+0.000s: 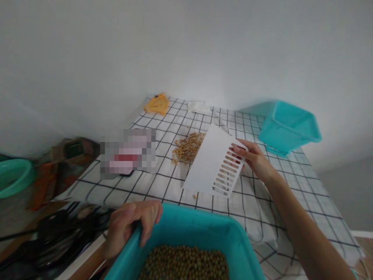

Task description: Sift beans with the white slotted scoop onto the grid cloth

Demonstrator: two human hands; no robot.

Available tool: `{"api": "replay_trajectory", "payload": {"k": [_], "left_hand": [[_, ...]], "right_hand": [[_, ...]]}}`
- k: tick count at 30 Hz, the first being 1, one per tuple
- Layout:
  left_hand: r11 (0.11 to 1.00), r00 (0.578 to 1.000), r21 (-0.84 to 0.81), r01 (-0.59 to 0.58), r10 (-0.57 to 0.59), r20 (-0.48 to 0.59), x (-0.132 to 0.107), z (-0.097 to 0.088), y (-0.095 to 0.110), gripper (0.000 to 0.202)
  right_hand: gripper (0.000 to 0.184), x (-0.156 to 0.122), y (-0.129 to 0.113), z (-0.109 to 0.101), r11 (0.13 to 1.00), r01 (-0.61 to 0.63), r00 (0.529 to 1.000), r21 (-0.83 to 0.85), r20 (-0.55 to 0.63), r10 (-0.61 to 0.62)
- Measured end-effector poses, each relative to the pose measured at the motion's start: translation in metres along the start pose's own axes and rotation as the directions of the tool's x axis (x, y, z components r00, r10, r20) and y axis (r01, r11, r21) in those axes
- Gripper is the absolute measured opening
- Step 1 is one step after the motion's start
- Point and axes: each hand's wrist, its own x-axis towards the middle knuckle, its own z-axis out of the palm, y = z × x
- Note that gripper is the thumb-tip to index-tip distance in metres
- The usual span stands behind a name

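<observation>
My right hand (253,157) grips a flat white plastic sheet (208,159) by its slotted end, the fingers passing round the edge at the slots. The sheet is tilted over the checked cloth, its far side beside a pile of tan beans (188,147). My left hand (135,221) is closed over the left rim of a teal plastic bin (201,217), thumb and fingers on either side of the wall. Many round brownish beans (186,262) lie in the bottom of that bin. Its near part is cut off by the frame.
A second teal bin (291,126) stands at the table's right side. On the checked tablecloth (157,186) lie a yellow cloth (157,104), a white folded piece (198,107) and a blurred-out pink item (128,153). A green basin (14,177) sits low at left.
</observation>
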Motion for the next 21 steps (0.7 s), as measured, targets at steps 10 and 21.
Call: {"api": "replay_trajectory", "payload": {"k": [10, 21], "left_hand": [[1.0, 1.0, 0.016, -0.008, 0.008, -0.007, 0.0027, 0.0041, 0.0056, 0.07], [0.998, 0.998, -0.068, 0.017, -0.021, -0.057, -0.0022, 0.007, -0.0037, 0.069]], "right_hand": [[0.027, -0.004, 0.0, 0.0048, 0.995, -0.038, 0.947, -0.087, 0.314, 0.064], [0.024, -0.0063, 0.0012, -0.0034, 0.994, -0.059, 0.993, 0.096, 0.108, 0.049]]}}
